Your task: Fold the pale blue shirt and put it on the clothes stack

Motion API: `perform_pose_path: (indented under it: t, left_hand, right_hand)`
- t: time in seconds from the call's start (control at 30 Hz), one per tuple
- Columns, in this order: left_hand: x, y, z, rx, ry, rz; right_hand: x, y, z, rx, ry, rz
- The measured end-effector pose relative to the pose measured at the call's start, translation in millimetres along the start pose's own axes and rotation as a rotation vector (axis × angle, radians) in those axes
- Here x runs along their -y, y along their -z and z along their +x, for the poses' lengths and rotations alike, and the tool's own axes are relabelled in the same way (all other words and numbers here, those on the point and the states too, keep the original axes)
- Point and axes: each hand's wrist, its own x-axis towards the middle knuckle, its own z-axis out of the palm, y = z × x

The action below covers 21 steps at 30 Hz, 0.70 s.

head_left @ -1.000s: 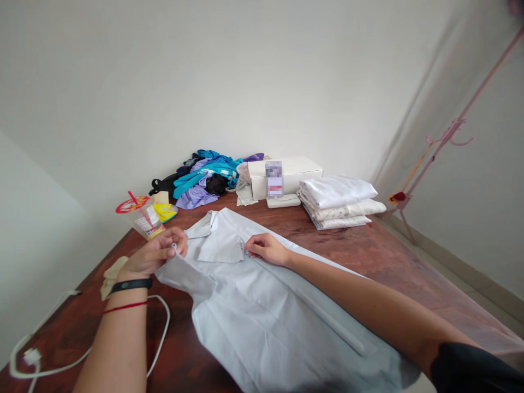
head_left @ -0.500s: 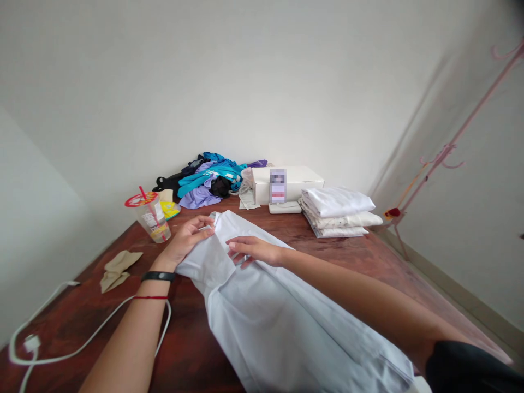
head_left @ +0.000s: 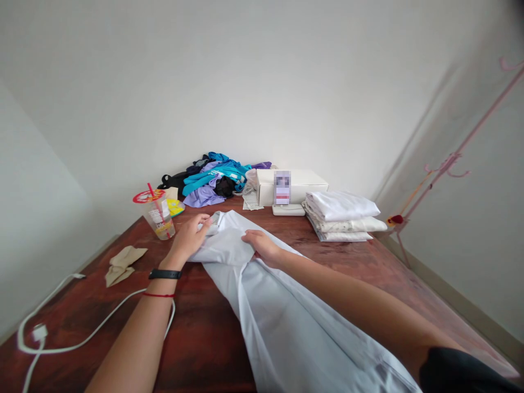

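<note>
A pale blue shirt (head_left: 286, 322) lies lengthwise on the dark wooden table (head_left: 204, 338), its collar end away from me. My left hand (head_left: 191, 236) grips the cloth at the shirt's far left corner, fingers curled on it. At the upper middle of the shirt my right hand (head_left: 259, 243) presses and pinches a fold, fingers bent into the fabric. The two hands are close together, with a folded flap of the shirt between them.
A plastic cup with a red lid and straw (head_left: 158, 214) stands left of my hands. A pile of blue and purple clothes (head_left: 213, 179), a white box (head_left: 292, 184) and a stack of folded white cloths (head_left: 341, 214) sit at the back. A white cable (head_left: 77, 338) and a beige rag (head_left: 123, 261) lie at left.
The shirt's left side has been folded inward, making it narrower. Both hands moved toward the collar end and closer together.
</note>
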Motion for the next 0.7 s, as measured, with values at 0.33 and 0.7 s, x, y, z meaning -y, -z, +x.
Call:
perform_pose_path:
  t: [0.33, 0.7]
  left_hand:
    - [18.1, 17.9, -1.9, 0.310, 0.248, -0.082]
    - [19.5, 13.1, -0.7, 0.226, 0.189, -0.158]
  right_hand:
    - [-9.9, 12.2, 23.5, 0.075, -0.106, 0.282]
    - [-5.3, 2.9, 40.4, 0.162, -0.116, -0.021]
